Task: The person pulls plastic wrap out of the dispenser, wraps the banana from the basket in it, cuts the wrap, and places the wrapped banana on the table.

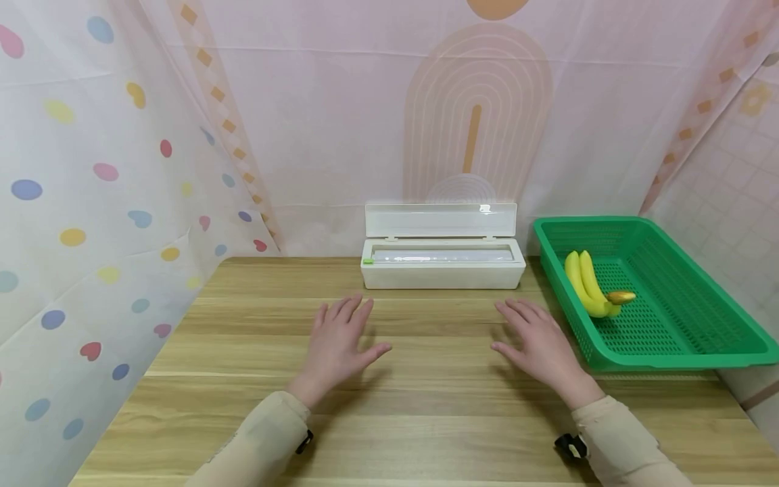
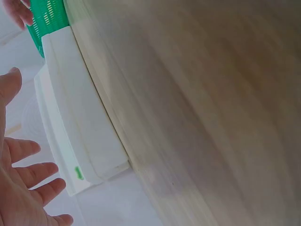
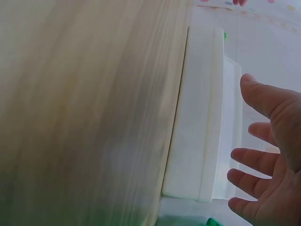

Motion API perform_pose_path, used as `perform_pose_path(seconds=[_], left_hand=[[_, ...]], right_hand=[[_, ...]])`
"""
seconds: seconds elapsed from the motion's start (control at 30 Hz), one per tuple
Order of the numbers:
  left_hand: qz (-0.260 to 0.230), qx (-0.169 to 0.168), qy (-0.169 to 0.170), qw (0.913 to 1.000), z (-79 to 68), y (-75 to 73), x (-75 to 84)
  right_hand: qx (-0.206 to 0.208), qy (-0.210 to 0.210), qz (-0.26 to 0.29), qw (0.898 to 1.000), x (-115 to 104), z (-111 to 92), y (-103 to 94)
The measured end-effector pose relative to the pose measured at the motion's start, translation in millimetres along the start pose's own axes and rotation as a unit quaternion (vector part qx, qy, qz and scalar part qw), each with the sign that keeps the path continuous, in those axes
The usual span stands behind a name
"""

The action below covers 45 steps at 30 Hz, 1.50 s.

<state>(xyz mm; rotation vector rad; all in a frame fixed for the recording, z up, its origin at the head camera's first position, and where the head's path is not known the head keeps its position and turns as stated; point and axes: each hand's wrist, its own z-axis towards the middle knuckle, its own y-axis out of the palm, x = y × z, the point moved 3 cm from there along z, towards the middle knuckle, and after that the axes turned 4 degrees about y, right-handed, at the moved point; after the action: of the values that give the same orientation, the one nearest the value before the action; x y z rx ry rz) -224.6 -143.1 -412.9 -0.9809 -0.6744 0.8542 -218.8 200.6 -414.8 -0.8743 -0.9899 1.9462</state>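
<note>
Both hands hover over the wooden table, apart from each other, with nothing held. My left hand (image 1: 338, 345) is on the left with its fingers spread and thumb pointing inward. Opposite it, my right hand (image 1: 538, 345) has its fingers loosely extended toward the middle. Beyond them, against the back curtain, stands a white cling film dispenser box (image 1: 443, 276) with its lid (image 1: 441, 221) raised. A roll of clear film (image 1: 443, 256) lies inside, and a small green slider (image 1: 368, 261) sits at its left end. Neither hand touches the box.
A green plastic basket (image 1: 669, 360) stands at the right, beyond the right hand. Yellow bananas (image 1: 585, 284) lie in its left part. Patterned curtains (image 1: 304, 135) enclose the back and sides of the wooden table (image 1: 426, 433).
</note>
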Motion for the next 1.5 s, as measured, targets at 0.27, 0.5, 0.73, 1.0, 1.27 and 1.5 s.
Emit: perform_pose_path(seconds=[0.27, 0.5, 0.73, 1.0, 1.27, 1.5], left_hand=[[-0.005, 0.029, 0.011, 0.9995, 6.3, 0.8, 5.9], [-0.011, 0.061, 0.01, 0.998, 15.3, -0.4, 9.9], [-0.021, 0.088, 0.008, 0.9959, 22.6, -2.6, 10.7], [-0.022, 0.147, 0.032, 0.9884, 32.6, -7.4, 8.9], [-0.02, 0.166, 0.038, 0.9852, 44.6, -12.6, 10.0], [-0.002, 0.201, 0.053, 0.9783, 54.2, -17.1, 10.4]], right_hand=[[0.015, 0.002, 0.009, 1.0, -4, 5, 1.4], [0.044, -0.008, 0.025, 0.999, -4, 13, 2.4], [0.062, -0.02, 0.026, 0.998, -5, 22, -1.8], [0.071, -0.014, 0.016, 0.997, -6, 34, -11.1], [0.114, -0.019, 0.02, 0.993, -6, 44, -16.8], [0.133, -0.023, 0.02, 0.991, -5, 54, -21.0]])
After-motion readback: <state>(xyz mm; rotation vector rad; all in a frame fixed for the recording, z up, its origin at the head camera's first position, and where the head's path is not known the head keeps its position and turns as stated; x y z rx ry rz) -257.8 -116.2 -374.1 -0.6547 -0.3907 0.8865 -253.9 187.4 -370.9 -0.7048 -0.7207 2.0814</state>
